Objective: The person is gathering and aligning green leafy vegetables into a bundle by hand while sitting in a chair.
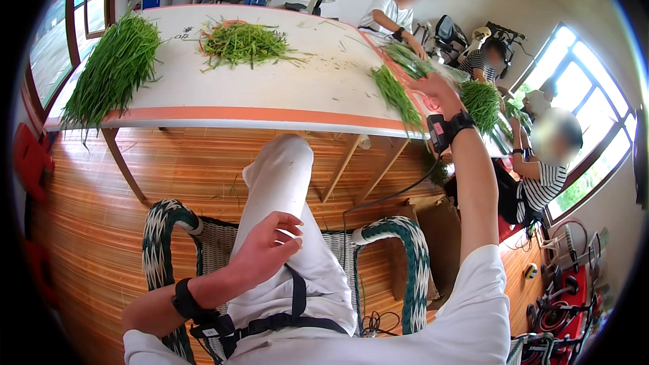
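On the white, orange-edged plank desk (304,94), long green stalks (111,67) lie gathered leftmost; a loose green heap (247,44) near its middle seems unsorted. Before it, the left hand (269,247) is slack, empty; at its right end, I can't tell whether the right hand (441,92) grasps anything.

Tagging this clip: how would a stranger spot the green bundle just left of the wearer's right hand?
Find the long white table with the orange-edged front. Toward its right end, just left of the right hand, lies the green bundle. It is slimmer than the loose heap and the broad pile further left.
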Motion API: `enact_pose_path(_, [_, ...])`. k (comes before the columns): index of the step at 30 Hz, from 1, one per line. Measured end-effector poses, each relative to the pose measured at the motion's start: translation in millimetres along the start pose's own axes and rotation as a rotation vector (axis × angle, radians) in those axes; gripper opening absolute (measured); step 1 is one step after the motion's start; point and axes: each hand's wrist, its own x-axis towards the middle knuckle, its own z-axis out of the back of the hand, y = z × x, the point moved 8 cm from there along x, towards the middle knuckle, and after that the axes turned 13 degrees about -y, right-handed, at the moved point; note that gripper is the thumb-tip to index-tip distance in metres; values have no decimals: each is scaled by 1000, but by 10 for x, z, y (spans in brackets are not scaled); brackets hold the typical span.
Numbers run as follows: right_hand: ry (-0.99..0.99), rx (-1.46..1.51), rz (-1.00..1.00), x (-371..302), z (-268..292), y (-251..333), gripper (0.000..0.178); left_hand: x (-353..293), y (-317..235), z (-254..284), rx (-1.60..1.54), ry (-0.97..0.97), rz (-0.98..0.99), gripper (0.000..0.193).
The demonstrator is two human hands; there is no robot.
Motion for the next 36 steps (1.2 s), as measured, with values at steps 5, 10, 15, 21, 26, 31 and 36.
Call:
enact_pose_path(5, [-111,32,136,-78,234,36,88,54,51,70,8,-34,-26,32])
enact_pose_path(10, [-3,58,298,-107,-526,-70,77,72,43,59,24,-45,-28,31])
enact_pose_path(15, [98,76,350,-425,-921,185,75,95,121,100,77,-89,-168,26])
enact_pose_path(21, [-137,-212,299,-311,-339,1082,57,70,154,2,141,-82,-229,25])
enact_pose_path(26, [-418,153,590,-334,-184,3009,45,147,266,-367,281,202,-262,14])
enact_pose_path(31, [-202,596,585,-899,-442,5503,37,160,311,-207,760,184,-456,12])
enact_pose_path(36, [120,888,355,-1361,-860,6899,57,133,35,94,1115,-10,-654,26])
